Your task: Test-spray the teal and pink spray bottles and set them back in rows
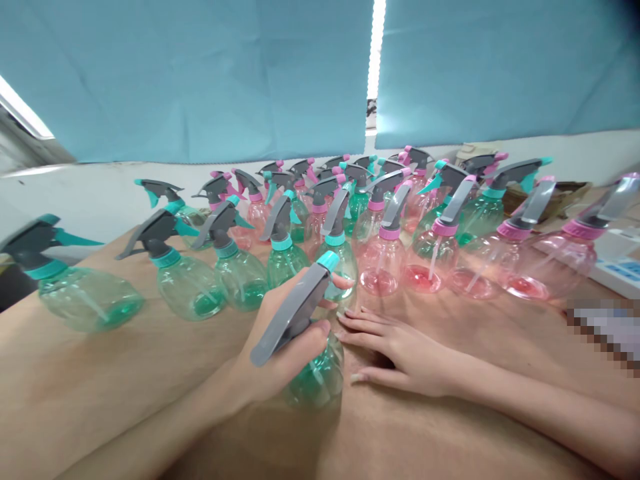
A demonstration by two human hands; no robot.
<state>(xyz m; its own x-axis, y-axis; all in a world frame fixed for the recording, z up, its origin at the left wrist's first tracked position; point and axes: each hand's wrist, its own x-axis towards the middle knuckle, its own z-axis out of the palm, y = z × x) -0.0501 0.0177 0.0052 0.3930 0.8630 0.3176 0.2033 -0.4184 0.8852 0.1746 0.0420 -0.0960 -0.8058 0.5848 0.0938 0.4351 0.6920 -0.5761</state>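
My left hand (pixel 280 340) is wrapped round the neck of a green spray bottle (pixel 315 377) with a grey trigger head and teal collar, standing on the brown table (pixel 125 387) in front of me. My right hand (pixel 395 347) lies flat on the table just right of that bottle, fingers stretched out and pointing left, holding nothing. Behind the hands stand several green spray bottles (pixel 240 273) on the left and several pink spray bottles (pixel 383 263) on the right, all with grey trigger heads.
Rows of more spray bottles fill the back of the table up to a white ledge (pixel 90 193). Blue curtains (pixel 200 73) hang behind. A white box with blue print (pixel 620 270) sits at the right edge.
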